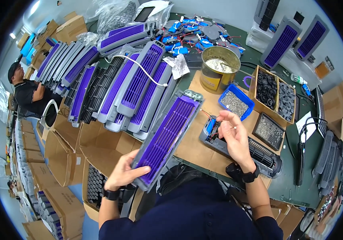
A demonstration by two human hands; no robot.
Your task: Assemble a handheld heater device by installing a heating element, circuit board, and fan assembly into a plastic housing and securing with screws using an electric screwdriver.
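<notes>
Gripping one grey panel (167, 138) with purple grille at its near end, the left hand (124, 173) held it slanting from lower left up to upper right. The right hand (232, 134) pinched something small, too tiny to identify, over one dark fan unit (255, 152) on the cardboard sheet (195, 148).

Your single head camera looks steeply down, close over the workbench (203, 148), forearms entering from the lower edge.

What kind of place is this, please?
Probably a small assembly workshop: stacked grey-and-purple grille panels, a blue tray of screws and cardboard boxes surround the bench. The left hand grips one panel.
</notes>
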